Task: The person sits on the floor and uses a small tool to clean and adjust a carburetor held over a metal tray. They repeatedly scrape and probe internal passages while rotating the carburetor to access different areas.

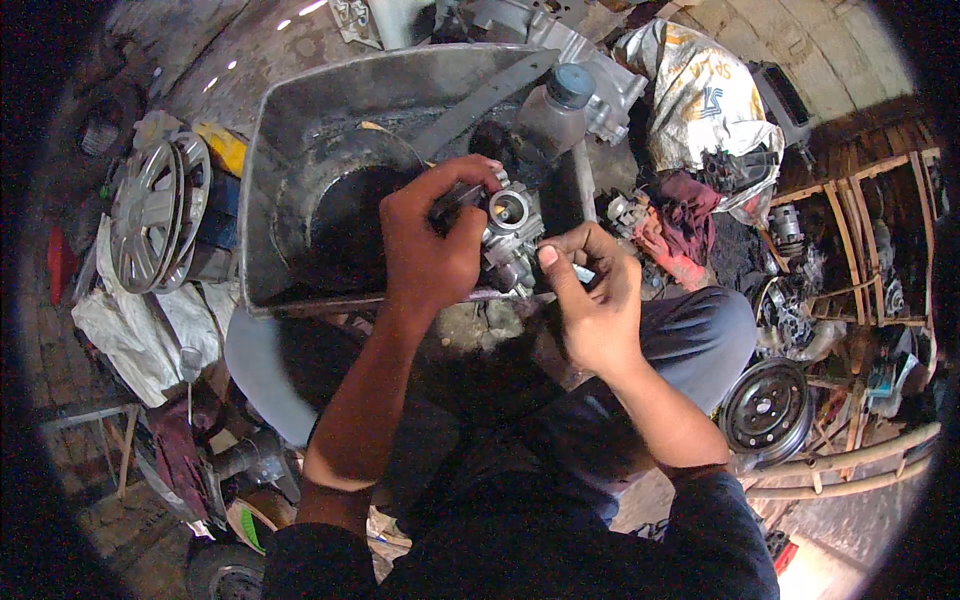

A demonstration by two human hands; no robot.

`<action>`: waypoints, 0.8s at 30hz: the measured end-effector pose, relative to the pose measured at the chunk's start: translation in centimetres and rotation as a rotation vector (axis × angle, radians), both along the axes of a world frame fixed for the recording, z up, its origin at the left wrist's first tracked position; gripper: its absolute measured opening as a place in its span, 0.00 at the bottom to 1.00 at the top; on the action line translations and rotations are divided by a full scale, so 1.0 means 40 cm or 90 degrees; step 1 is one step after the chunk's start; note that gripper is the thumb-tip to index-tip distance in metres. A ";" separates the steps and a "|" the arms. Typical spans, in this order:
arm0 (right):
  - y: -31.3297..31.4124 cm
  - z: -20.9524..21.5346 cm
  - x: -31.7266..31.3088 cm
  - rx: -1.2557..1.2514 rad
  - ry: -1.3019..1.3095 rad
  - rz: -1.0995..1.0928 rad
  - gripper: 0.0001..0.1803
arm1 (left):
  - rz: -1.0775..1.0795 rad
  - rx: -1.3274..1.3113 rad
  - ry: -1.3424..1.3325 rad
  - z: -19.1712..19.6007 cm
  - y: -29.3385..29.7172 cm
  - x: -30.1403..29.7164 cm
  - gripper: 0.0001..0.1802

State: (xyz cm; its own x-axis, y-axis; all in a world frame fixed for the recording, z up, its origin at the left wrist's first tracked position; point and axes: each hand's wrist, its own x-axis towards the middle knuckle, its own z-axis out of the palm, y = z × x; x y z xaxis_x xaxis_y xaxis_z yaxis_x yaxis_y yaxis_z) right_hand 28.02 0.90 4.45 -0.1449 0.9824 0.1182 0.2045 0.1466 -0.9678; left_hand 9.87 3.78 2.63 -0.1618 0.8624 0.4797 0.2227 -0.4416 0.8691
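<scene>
Head view: our left hand (432,250) grips the carburetor (510,235); right hand (592,300), at four o'clock, pinches a small part that may slip into the tray (300,110).

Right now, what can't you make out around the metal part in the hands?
Head view only:
- Metal part: its left side is hidden behind the left hand.
- Small item under the right hand: fingers cover it, too small to identify.
- Metal tray: its dark contents are unreadable.
- Plastic bottle: its base is hidden behind the part.

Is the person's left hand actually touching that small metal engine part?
Touching. The head view shows the left hand wrapped around the metal engine part, fingers curled over its top.
</scene>
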 end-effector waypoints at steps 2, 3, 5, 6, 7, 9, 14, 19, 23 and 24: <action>0.010 0.003 0.008 -0.018 0.006 0.015 0.06 | 0.002 0.004 -0.004 0.001 -0.003 0.001 0.13; 0.010 0.008 0.009 -0.013 -0.011 0.002 0.06 | 0.000 0.005 -0.001 0.001 -0.002 0.003 0.13; 0.007 0.001 0.007 0.027 -0.016 -0.024 0.05 | -0.003 0.006 0.007 0.001 0.000 0.005 0.13; 0.003 -0.003 0.004 0.061 -0.032 -0.027 0.05 | 0.000 0.009 0.006 -0.002 0.001 0.006 0.13; -0.002 -0.006 0.000 0.094 -0.049 -0.030 0.05 | 0.004 0.011 0.004 -0.006 0.002 0.007 0.13; -0.014 -0.002 -0.005 0.076 -0.046 -0.025 0.05 | 0.009 0.011 0.010 -0.009 0.003 0.007 0.13; 0.007 0.006 0.006 -0.008 -0.008 0.031 0.06 | 0.019 0.009 0.030 -0.014 0.002 -0.006 0.13; 0.011 0.015 0.008 0.020 -0.053 -0.039 0.06 | 0.025 0.002 0.014 -0.005 0.003 0.008 0.12; -0.011 -0.014 -0.004 0.090 -0.044 -0.014 0.05 | 0.035 0.022 0.029 -0.011 0.007 0.011 0.12; -0.007 -0.010 -0.001 0.060 -0.039 0.004 0.05 | 0.038 0.017 0.032 -0.014 0.006 0.007 0.12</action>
State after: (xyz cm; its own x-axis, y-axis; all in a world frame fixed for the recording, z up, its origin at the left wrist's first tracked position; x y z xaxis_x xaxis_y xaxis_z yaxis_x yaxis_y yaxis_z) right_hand 27.98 0.61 4.06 -0.1607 0.9663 0.2010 0.2619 0.2381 -0.9353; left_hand 10.14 4.02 2.07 -0.1876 0.8384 0.5117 0.2931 -0.4495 0.8438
